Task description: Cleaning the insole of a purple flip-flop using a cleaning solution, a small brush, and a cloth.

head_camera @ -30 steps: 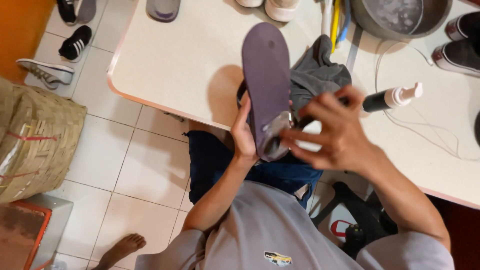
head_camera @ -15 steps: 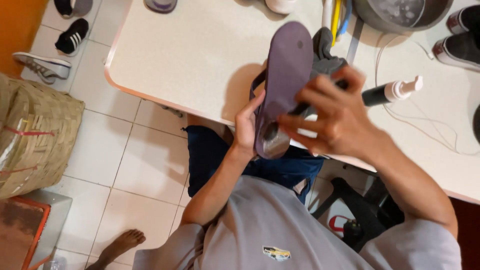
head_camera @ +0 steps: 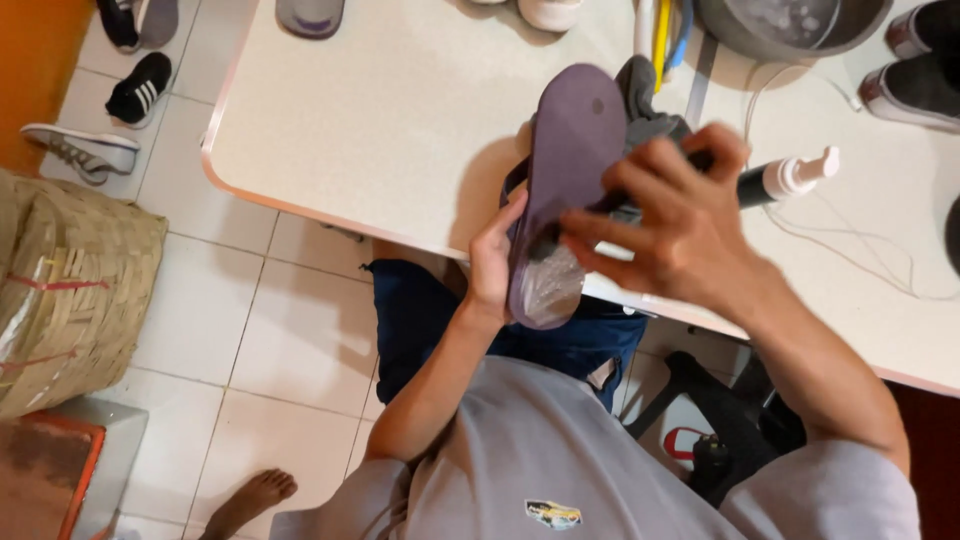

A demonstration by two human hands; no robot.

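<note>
The left hand (head_camera: 492, 262) is clamped on the edge of a purple sandal (head_camera: 560, 190), thumb and fingers wrapped around its side near the heel, holding it up off the bench (head_camera: 380, 130) with the sole turned toward the person. The right hand (head_camera: 672, 218) lies across the sandal's middle, fingers spread and partly curled; something dark seems pinched in them, but it is too blurred to say what. The two hands sit close together, the left at about seven o'clock of the sandal's centre, the right at about three o'clock and the nearer one to the sole's middle.

The sandal's long axis runs from roughly seven o'clock, at the pale, wet-looking heel, up toward one o'clock, where the toe tips over the bench. So the worn heel end is nearest the person's body and the clean toe end points away.

Behind the sandal lies a crumpled grey cloth (head_camera: 650, 100). At three o'clock of the right hand a dark spray bottle (head_camera: 790, 178) with a white nozzle lies on its side. A grey basin (head_camera: 790, 25) stands at one o'clock, near the far edge, and a woven basket (head_camera: 70, 290) rests on the floor at nine o'clock.
</note>
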